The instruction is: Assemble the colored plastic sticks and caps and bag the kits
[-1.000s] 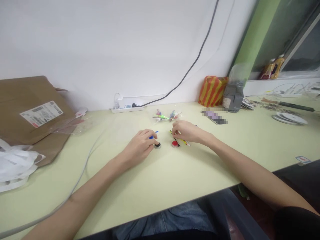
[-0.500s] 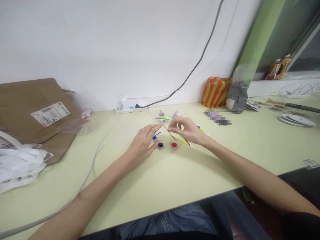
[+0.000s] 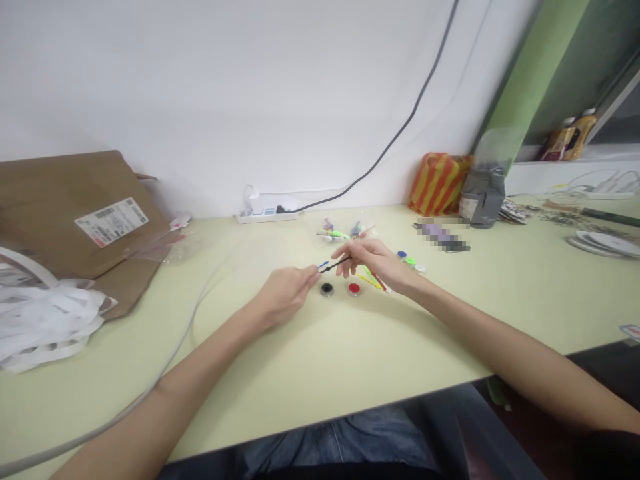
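My right hand (image 3: 373, 261) pinches a thin black stick (image 3: 335, 265) and holds it nearly level over the pale green table (image 3: 320, 360). My left hand (image 3: 285, 293) is closed, its fingertips meeting the stick's left end beside a small blue piece (image 3: 323, 265). Just below the hands sit a small round black pot (image 3: 327, 289) and a small round red pot (image 3: 354, 289). Yellow, red and green sticks (image 3: 374, 279) lie under my right hand. Small blue, green and white caps (image 3: 411, 261) rest to its right.
A packet of coloured bits (image 3: 345, 232) and a white power strip (image 3: 267, 212) with a dark cable lie by the wall. A brown paper bag (image 3: 85, 227) and white plastic (image 3: 45, 320) fill the left. A striped bag (image 3: 437, 183), grey pouch (image 3: 483, 193) and discs (image 3: 603, 243) stand right.
My left hand has lifted off the black pot and closed on the end of the stick. My right hand has picked the stick up and turned it level.
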Demonstrator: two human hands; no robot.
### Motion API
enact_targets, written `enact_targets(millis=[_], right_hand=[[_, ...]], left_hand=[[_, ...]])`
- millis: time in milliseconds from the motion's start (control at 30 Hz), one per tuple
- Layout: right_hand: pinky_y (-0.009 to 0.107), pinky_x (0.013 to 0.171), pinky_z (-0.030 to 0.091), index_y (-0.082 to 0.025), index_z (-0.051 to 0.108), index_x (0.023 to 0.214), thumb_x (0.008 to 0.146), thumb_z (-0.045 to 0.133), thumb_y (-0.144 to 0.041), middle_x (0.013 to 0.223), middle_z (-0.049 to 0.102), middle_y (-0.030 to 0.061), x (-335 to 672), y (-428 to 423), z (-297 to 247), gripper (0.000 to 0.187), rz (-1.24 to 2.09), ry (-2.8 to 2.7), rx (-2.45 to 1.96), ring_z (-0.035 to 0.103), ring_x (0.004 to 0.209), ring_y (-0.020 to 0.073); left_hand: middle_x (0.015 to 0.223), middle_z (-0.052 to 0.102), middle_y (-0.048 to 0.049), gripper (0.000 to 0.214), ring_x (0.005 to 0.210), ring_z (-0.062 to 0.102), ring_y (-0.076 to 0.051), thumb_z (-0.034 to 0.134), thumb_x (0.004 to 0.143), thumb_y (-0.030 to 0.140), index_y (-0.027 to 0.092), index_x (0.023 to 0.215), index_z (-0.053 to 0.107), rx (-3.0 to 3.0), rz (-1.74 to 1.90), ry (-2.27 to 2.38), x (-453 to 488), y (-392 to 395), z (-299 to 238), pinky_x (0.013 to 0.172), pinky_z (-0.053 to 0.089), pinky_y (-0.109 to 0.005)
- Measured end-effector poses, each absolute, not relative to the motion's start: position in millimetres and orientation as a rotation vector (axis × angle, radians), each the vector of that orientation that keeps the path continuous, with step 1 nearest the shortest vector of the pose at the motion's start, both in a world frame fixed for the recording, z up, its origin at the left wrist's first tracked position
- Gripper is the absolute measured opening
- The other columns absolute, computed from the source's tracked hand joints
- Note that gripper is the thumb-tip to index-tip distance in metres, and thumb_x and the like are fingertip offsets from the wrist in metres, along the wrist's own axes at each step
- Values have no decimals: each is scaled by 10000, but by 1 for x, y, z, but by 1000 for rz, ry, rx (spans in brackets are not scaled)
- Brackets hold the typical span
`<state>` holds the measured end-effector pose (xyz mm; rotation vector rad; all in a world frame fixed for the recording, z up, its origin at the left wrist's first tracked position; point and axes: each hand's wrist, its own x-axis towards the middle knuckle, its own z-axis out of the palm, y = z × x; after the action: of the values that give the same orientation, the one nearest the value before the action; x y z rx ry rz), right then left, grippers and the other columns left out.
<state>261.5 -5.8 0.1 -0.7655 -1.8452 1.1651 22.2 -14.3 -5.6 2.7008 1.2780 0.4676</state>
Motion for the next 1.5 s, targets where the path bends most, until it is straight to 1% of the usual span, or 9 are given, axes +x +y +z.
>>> enact_targets(millis=[133, 300, 400, 500, 733, 933, 1133, 1333, 1500], right_hand=[[273, 675, 498, -145, 673, 891, 903, 623, -529, 766, 708, 63, 256, -5, -6, 387, 1034, -1832, -900, 613, 686, 143], [226, 479, 421, -180, 601, 987, 894, 610, -430, 605, 595, -28, 250, -2, -22, 267, 1172, -1758, -1042, 511, 491, 111], [221, 468, 433, -199, 565, 1003, 880, 602, -364, 570, 531, -66, 250, 0, -29, 210, 1259, -1731, -1046, 479, 470, 102], [217, 495, 438, -201, 547, 995, 861, 604, -318, 551, 494, -86, 251, 2, -33, 187, 1234, -1785, -1020, 467, 476, 95], [212, 518, 411, -187, 573, 978, 844, 546, -214, 582, 548, -58, 255, 2, -31, 139, 1101, -1918, -1107, 488, 518, 106], [210, 526, 406, -180, 592, 961, 861, 495, -180, 606, 566, -38, 257, 2, -32, 140, 1018, -2022, -1153, 525, 533, 112], [207, 532, 400, -175, 604, 971, 877, 468, -167, 628, 578, -29, 256, 2, -30, 166, 948, -2079, -1186, 542, 536, 112], [202, 537, 373, -172, 616, 983, 882, 459, -136, 689, 591, -16, 253, -2, -25, 190, 878, -2104, -1234, 550, 568, 110], [206, 547, 346, -168, 625, 979, 876, 448, -107, 657, 555, -29, 252, -4, -23, 213, 856, -2123, -1240, 518, 565, 108]], left_hand=[[561, 389, 30, 390, 513, 360, -150, 305, 1027, 391, 217, 695, 414, 2643, 529, 1299, 23, -15, -6, 573, 249, -306], [604, 238, 36, 424, 529, 225, -111, 358, 980, 464, 209, 655, 262, 2268, 617, 1303, 25, -12, -7, 522, 185, -290], [614, 177, 37, 461, 531, 158, -100, 414, 941, 515, 212, 641, 239, 2123, 554, 1305, 24, -10, -6, 498, 140, -289], [591, 176, 40, 484, 523, 144, -96, 446, 918, 535, 209, 601, 279, 2088, 477, 1297, 22, -9, -6, 489, 125, -289], [591, 162, 41, 481, 522, 136, -98, 451, 900, 533, 212, 589, 273, 2110, 452, 1328, 23, -8, -10, 486, 120, -289], [565, 230, 41, 441, 502, 194, -103, 428, 904, 517, 207, 598, 360, 2138, 361, 1338, 21, -6, -10, 481, 171, -281], [602, 206, 34, 449, 535, 188, -112, 395, 909, 548, 215, 633, 274, 2216, 337, 1410, 22, -5, -12, 506, 160, -291], [599, 224, 33, 442, 540, 211, -116, 398, 911, 547, 212, 643, 288, 2252, 320, 1425, 21, -3, -13, 519, 163, -295], [610, 222, 33, 439, 547, 209, -116, 389, 920, 546, 209, 653, 299, 2259, 288, 1408, 19, -2, -13, 520, 164, -292]])
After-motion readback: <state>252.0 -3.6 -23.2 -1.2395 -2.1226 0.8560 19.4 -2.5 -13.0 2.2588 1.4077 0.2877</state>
